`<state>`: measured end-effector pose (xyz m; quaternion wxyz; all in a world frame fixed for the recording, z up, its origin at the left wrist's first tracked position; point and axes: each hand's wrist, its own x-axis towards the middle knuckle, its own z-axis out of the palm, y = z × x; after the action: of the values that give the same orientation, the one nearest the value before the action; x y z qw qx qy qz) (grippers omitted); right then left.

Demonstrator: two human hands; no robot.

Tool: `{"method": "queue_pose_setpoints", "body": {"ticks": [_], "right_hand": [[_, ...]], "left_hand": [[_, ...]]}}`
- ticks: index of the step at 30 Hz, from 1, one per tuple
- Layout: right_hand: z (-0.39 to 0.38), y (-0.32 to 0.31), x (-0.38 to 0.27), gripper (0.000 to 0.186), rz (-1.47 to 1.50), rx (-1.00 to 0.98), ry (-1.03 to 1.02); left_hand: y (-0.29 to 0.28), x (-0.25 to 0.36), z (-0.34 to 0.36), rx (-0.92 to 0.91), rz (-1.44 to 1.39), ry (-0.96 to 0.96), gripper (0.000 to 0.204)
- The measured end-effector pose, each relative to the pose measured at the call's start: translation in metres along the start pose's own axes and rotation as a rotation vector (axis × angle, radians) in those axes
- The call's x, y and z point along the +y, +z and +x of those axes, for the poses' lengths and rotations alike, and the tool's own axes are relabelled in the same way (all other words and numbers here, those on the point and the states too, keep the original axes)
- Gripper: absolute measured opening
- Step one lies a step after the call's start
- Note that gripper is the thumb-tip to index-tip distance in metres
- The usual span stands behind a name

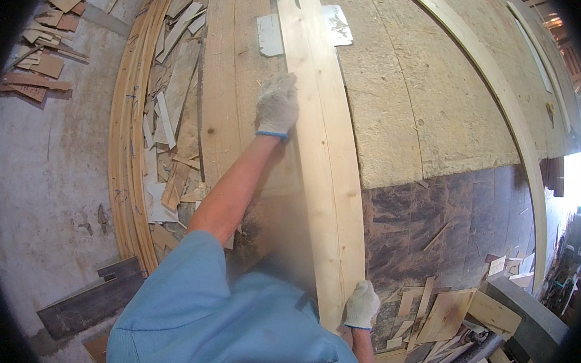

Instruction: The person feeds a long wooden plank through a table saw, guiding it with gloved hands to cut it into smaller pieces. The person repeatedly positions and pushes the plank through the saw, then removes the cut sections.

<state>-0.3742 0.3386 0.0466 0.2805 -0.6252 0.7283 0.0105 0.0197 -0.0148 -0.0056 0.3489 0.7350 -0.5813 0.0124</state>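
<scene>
A long pale wooden board (323,143) with a few knots runs from the far edge of the worktable down to my waist. My left hand (277,104), in a whitish knit glove with a blue cuff, is closed on the board's left edge, partway along it. At the near end my right hand (363,304), gloved the same way, is closed at the right edge; its fingertips are partly hidden. Beyond my left hand, the board passes over a light metal plate (271,35) set in the wooden tabletop (381,107).
Long wood strips (129,118) and scattered offcuts (167,117) lie left of the table. Another long board (502,94) stretches along the right, overhanging the table's near edge. Scrap panels (446,315) and a grey beam (525,309) are at lower right.
</scene>
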Motion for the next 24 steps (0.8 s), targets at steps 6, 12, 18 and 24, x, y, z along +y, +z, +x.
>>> {"method": "queue_pose_setpoints", "body": {"ticks": [6, 12, 18, 24], "right_hand": [[0.012, 0.007, -0.005, 0.034, 0.022, 0.006, -0.001], [0.025, 0.004, -0.012, 0.006, -0.075, -0.001, -0.075], [0.04, -0.003, -0.026, 0.024, -0.015, 0.032, -0.091], [0.054, 0.001, -0.033, 0.011, -0.125, 0.045, -0.107]], "left_hand": [[0.0, 0.001, 0.001, 0.076, 0.03, 0.069, 0.024], [-0.002, 0.001, 0.0, 0.009, -0.014, 0.009, 0.028], [0.001, -0.004, -0.001, 0.004, -0.006, 0.027, 0.028], [0.0, 0.0, 0.001, -0.016, -0.017, 0.021, 0.029]]}}
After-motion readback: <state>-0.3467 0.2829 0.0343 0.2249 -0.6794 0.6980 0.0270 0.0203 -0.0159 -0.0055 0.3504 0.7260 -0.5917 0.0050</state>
